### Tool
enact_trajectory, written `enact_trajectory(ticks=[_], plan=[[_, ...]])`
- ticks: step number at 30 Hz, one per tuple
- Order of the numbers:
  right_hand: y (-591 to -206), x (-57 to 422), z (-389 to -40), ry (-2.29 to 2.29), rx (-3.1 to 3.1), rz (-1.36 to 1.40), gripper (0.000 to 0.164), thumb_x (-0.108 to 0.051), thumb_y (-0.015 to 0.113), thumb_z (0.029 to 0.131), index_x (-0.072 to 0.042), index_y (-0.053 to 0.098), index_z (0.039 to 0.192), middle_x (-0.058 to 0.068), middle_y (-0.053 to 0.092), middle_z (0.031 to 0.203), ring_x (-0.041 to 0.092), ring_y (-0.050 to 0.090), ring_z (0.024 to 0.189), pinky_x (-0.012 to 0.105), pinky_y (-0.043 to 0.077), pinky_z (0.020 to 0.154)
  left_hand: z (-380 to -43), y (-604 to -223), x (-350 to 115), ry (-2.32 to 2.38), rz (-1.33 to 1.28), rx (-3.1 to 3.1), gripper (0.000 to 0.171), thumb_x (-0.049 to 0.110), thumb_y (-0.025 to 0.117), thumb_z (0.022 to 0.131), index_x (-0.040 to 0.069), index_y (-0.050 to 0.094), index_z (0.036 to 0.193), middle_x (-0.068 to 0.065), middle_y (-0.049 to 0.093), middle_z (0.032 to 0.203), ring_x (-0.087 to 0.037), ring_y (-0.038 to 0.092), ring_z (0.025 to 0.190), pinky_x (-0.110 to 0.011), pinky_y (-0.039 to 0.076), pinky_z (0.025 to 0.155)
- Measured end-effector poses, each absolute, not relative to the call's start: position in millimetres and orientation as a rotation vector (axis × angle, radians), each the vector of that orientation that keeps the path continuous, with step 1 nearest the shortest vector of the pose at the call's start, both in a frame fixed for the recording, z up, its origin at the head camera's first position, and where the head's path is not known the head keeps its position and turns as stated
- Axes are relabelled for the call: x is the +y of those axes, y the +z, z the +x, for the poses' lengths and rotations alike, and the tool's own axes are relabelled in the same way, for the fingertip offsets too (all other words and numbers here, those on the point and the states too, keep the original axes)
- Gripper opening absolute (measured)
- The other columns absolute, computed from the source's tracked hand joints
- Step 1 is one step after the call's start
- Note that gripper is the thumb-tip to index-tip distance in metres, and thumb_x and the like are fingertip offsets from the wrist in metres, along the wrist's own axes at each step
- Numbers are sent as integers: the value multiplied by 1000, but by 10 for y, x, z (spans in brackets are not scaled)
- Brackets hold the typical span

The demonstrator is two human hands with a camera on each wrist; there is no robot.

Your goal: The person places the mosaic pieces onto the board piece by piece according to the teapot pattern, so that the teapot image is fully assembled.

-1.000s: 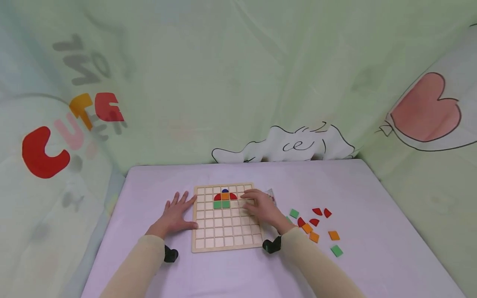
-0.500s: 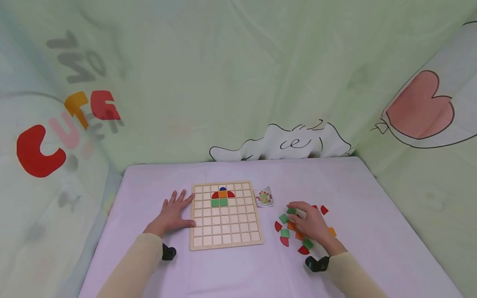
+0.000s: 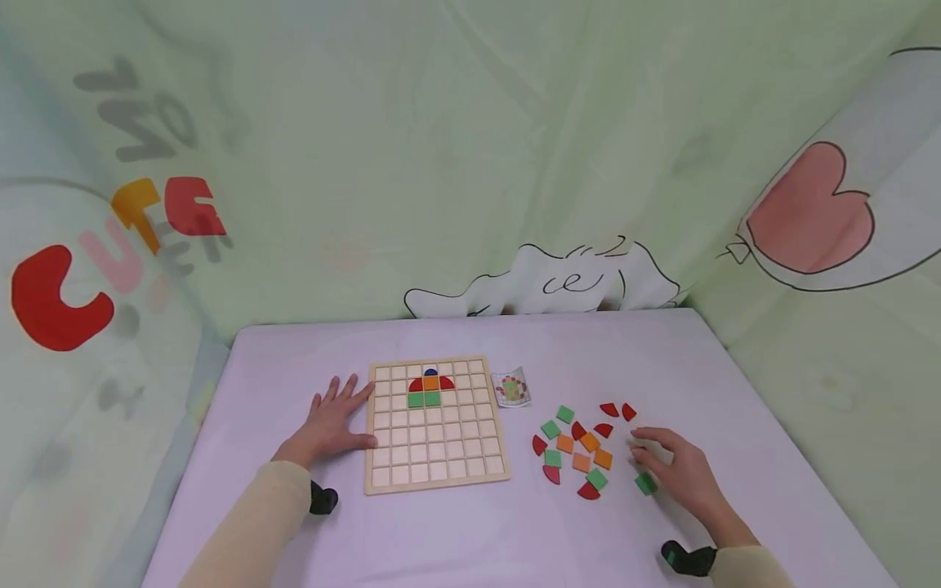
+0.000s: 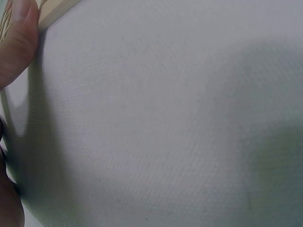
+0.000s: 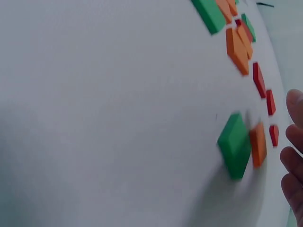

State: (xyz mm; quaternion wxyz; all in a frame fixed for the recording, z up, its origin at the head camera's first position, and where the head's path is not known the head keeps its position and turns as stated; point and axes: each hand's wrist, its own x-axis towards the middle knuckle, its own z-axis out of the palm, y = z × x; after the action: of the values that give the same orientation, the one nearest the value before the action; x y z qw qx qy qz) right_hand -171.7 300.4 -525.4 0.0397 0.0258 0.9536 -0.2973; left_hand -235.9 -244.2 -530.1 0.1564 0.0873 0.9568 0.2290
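My left hand (image 3: 327, 425) lies with fingers spread at the left edge of a square wooden grid board (image 3: 435, 490). In the left wrist view, its thumb (image 4: 20, 40) rests at the board's corner. Near the board's top sit a blue half-round piece (image 3: 430, 372), an orange square, two red quarter-round pieces and two green squares (image 3: 416, 400). My right hand (image 3: 684, 469) hovers, fingers loosely bent and holding nothing, right of the loose tiles. A green square tile (image 3: 645, 483) lies just below its fingers. Beside that, an orange tile (image 5: 258, 144) shows in the right wrist view, hidden by the hand from above.
Several loose green, orange and red tiles (image 3: 581, 462) are scattered between board and right hand. A small printed pattern card (image 3: 510, 387) lies against the board's upper right side. Printed cloth (image 3: 353, 204) hangs behind the lilac-covered table (image 3: 441, 547).
My right hand has moved from over the board, across the loose tiles, to their right side, uncovering the card and most tiles. My left hand stays at the board's edge.
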Motion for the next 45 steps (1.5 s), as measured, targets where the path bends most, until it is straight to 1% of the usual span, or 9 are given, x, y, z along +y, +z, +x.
enact_trajectory(ticks=[5, 8, 12, 15, 18, 25, 32, 37, 45], plan=[[-5289, 3130, -1627, -887, 2906, 126, 39, -15, 70, 96, 0, 63, 132, 28, 60, 138, 51, 47, 133, 69, 42, 106, -2374, -5328, -2470, 649, 238, 2743, 107, 52, 84, 78, 13, 30, 162, -24, 12, 170, -52, -1, 156, -72, 3, 122], [-5317, 3167, -1572, -852, 2885, 142, 35, -15, 69, 96, -1, 67, 128, 28, 60, 139, 51, 47, 133, 68, 43, 106, -2384, -5349, -2483, 644, 233, 2743, 108, 52, 84, 78, 13, 29, 162, -24, 11, 170, -51, -1, 157, -72, 3, 122], [-5370, 3192, -1506, -824, 2871, 89, 26, -8, 68, 96, -4, 73, 122, 29, 56, 142, 52, 45, 134, 68, 44, 105, -2395, -5367, -2491, 644, 236, 2747, 108, 52, 84, 77, 13, 29, 162, -24, 11, 170, -51, -1, 157, -73, 3, 122], [-5411, 3207, -1470, -828, 2886, 8, 28, 0, 67, 94, -4, 74, 120, 30, 52, 143, 52, 43, 133, 68, 45, 104, -2401, -5377, -2492, 647, 240, 2748, 108, 52, 84, 77, 13, 29, 162, -24, 11, 170, -51, -1, 157, -72, 3, 122], [-5435, 3223, -1455, -823, 2898, -46, 31, 2, 68, 92, -4, 73, 121, 31, 50, 145, 53, 41, 133, 71, 43, 103, -2397, -5382, -2490, 651, 240, 2746, 108, 52, 84, 77, 14, 29, 162, -24, 12, 170, -51, -1, 156, -72, 3, 122], [-5456, 3252, -1460, -779, 2903, -36, 36, -5, 76, 87, -2, 72, 123, 32, 46, 146, 55, 37, 133, 73, 40, 104, -2381, -5379, -2479, 652, 227, 2741, 108, 51, 85, 77, 14, 29, 162, -23, 12, 170, -51, -1, 157, -72, 2, 122], [-5469, 3262, -1469, -759, 2928, -15, 32, -6, 80, 84, -1, 74, 115, 33, 48, 144, 55, 37, 132, 74, 37, 106, -2391, -5398, -2479, 653, 227, 2743, 108, 51, 85, 77, 15, 29, 162, -23, 12, 171, -51, -1, 157, -72, 3, 122], [-5459, 3259, -1476, -776, 2919, 17, 29, -7, 80, 84, -1, 74, 112, 34, 47, 144, 55, 37, 133, 74, 36, 107, -2383, -5397, -2472, 658, 228, 2747, 108, 51, 85, 76, 14, 30, 162, -23, 12, 171, -51, 0, 157, -72, 3, 122], [-5392, 3160, -1525, -857, 2937, -6, 31, -11, 78, 88, 0, 72, 117, 31, 49, 145, 53, 38, 135, 73, 37, 107, -2384, -5369, -2455, 653, 231, 2744, 107, 51, 84, 77, 14, 30, 162, -23, 12, 170, -51, 0, 157, -72, 3, 122]])
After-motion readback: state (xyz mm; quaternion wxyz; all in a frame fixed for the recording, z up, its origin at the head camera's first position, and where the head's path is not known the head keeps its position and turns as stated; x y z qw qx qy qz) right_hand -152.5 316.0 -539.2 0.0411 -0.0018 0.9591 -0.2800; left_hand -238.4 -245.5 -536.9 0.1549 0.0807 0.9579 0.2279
